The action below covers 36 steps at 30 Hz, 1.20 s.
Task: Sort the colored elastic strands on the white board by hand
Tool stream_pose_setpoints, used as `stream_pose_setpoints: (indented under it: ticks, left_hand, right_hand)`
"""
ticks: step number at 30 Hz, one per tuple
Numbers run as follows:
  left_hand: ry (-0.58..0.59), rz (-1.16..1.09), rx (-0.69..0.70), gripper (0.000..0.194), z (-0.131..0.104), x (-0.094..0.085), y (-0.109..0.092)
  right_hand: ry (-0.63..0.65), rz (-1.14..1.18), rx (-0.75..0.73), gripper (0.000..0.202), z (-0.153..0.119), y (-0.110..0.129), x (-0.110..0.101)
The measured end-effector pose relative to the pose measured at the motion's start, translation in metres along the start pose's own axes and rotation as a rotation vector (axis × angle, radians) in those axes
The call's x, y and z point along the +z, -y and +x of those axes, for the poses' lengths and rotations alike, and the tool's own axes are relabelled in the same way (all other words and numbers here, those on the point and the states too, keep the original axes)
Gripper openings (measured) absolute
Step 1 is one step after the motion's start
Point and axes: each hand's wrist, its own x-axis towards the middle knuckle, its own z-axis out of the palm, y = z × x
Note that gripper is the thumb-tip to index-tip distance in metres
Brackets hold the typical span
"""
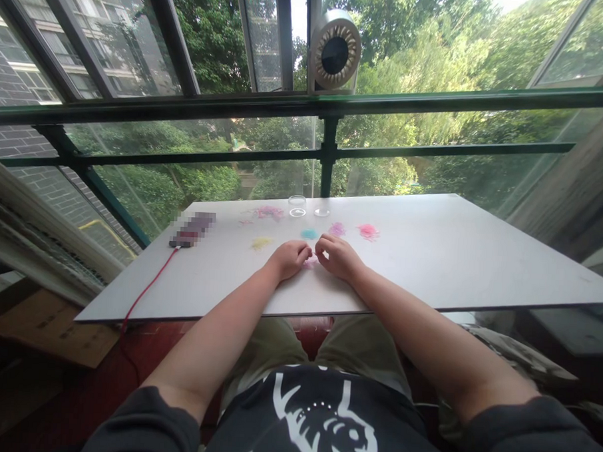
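My left hand [291,259] and my right hand [341,256] almost meet above the table's near-middle, each with its fingers closed in a pinch. Whatever they hold, if anything, is too small to make out. Under the fingertips lies a small pale pink pile [310,262]. Just beyond them are a teal pile [308,233] and a purple pile [337,229]. A bright pink pile [368,231] lies to the right, a yellow pile [261,242] to the left, and a scattered pink-purple pile [269,212] farther back. The grains are too fine to name.
A clear cup [297,206] and a small clear round dish or lid [322,212] stand at the back of the white table [444,259]. A blurred-out device [194,230] with a red cable [152,283] sits on the left. Beyond the table runs a green railing [411,101].
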Motion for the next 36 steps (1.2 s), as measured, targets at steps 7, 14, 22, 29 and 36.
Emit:
stream_pose_setpoints:
  ticks: [7,14,22,29,36]
  left_hand:
    - [-0.055,-0.060,-0.052,0.021,-0.0019,-0.0035,-0.0039]
    - [-0.077,-0.123,-0.064,0.017,-0.0024,-0.0068,-0.0072]
    - [-0.086,-0.129,-0.087,0.018,-0.0021,-0.0064,-0.0061]
    - [-0.080,-0.135,-0.104,0.018,-0.0024,-0.0072,-0.0082]
    - [-0.095,-0.127,-0.116,0.017,-0.0028,-0.0080,-0.0078]
  right_hand:
    - [0.002,0.038,0.074,0.010,0.0000,0.0002,-0.0038]
    - [-0.004,0.068,0.100,0.011,-0.0008,0.0003,-0.0055]
    - [-0.001,0.080,0.114,0.011,-0.0012,-0.0009,-0.0052]
    - [-0.007,0.106,0.126,0.012,-0.0009,-0.0027,-0.0036]
    - [-0.012,0.100,0.199,0.012,-0.0015,-0.0063,-0.0034]
